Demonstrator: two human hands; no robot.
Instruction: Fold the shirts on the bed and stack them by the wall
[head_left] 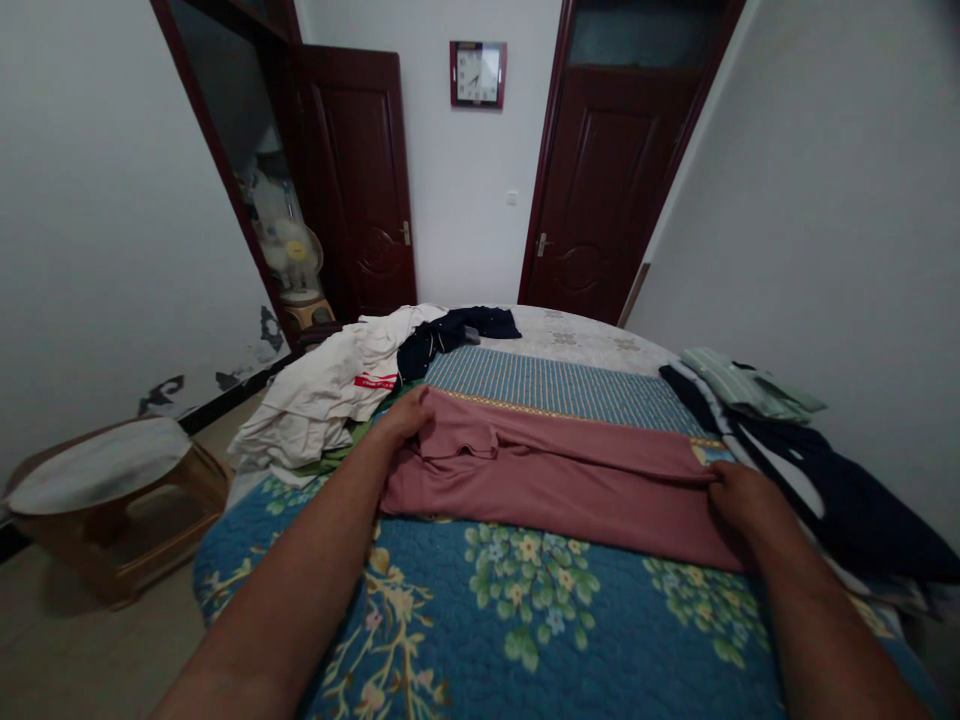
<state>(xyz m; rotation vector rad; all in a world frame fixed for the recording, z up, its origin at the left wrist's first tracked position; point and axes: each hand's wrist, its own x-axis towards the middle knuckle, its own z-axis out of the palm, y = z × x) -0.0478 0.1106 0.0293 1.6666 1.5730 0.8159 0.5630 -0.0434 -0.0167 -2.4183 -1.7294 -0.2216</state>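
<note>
Floral quilt (626, 640) | pink garment (570, 500) spans between | left fingers (424, 402) pinch far corner | right fingers (718, 478) pinch edge

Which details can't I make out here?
All in the head view:
- Pink garment, underside: hidden by its upper layer.
- Left hand and right hand, exact finger placement: fingers overlap, too small.
- Red patch, lettering: blurred, too small.
- Floral quilt, near end: cut off by bottom edge.

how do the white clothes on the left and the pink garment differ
The white clothes lie rumpled in a heap, while the pink garment is folded into a long strip. The white clothes lie untouched; the pink garment is held at both ends. Both are on the bed.
</note>
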